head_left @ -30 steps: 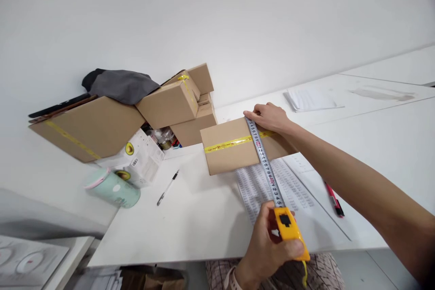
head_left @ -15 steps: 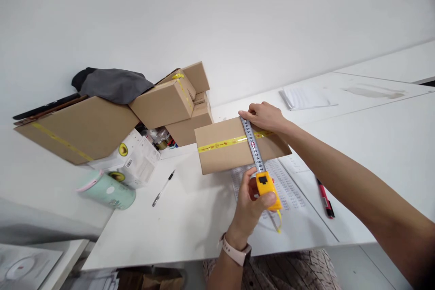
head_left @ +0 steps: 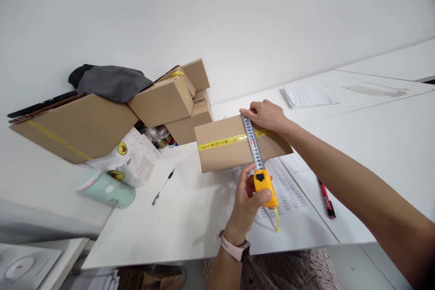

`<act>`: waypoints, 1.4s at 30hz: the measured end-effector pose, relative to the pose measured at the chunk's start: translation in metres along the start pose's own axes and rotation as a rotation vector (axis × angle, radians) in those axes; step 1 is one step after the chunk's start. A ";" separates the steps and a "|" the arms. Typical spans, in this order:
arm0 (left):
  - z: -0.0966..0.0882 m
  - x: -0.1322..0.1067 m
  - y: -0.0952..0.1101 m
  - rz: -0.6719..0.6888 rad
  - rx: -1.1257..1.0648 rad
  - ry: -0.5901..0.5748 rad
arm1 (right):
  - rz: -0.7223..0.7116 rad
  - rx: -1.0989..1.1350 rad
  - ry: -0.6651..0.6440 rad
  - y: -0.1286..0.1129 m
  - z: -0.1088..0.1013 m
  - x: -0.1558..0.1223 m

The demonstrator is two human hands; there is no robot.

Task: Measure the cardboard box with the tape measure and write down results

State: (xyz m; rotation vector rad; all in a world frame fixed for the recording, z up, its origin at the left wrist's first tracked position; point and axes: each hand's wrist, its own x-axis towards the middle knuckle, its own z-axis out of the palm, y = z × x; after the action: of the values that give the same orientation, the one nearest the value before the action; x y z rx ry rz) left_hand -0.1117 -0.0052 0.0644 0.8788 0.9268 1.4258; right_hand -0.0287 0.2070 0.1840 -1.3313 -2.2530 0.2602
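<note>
A yellow tape measure [head_left: 265, 188] is gripped in my left hand [head_left: 245, 206], close to the near side of a cardboard box [head_left: 224, 156]. Its metal blade runs across the box top, over the yellow packing tape, to the far edge. There my right hand [head_left: 268, 115] pinches the blade's end against the box edge, with the thumb stretched along it. The box sits on the white desk and partly covers a printed sheet [head_left: 288, 192]. My right forearm and hand hide part of the box's right end.
Stacked cardboard boxes [head_left: 163, 104] with a grey cloth [head_left: 112, 82] stand at the back left, beside an avocado-print carton [head_left: 136, 156] and a mint-green cylinder [head_left: 108, 189]. A pen [head_left: 163, 186] lies left, a red marker [head_left: 326, 199] right. Papers [head_left: 307, 95] lie farther back.
My left hand and the tape measure have shifted slightly up and to the left. The right hand stays at the box's far edge. The view has moved a little.
</note>
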 end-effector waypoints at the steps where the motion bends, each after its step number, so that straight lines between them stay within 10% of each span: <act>1: 0.000 0.000 0.000 -0.002 0.001 -0.002 | 0.001 -0.001 -0.002 0.000 0.000 0.000; 15: -0.033 -0.079 -0.034 -0.054 0.111 0.046 | -0.123 -0.039 -0.088 0.006 -0.010 -0.018; 29: -0.045 -0.101 -0.041 -0.116 0.378 -0.022 | -0.316 0.046 0.270 0.034 0.030 -0.184; 42: -0.039 -0.108 -0.039 0.030 0.757 -0.101 | -0.013 0.819 0.327 0.016 0.006 -0.237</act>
State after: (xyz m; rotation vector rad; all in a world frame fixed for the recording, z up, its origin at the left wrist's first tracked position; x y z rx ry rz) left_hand -0.1255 -0.1141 0.0123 1.5059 1.4082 1.0306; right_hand 0.0734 0.0115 0.0953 -0.8329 -1.5932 0.7936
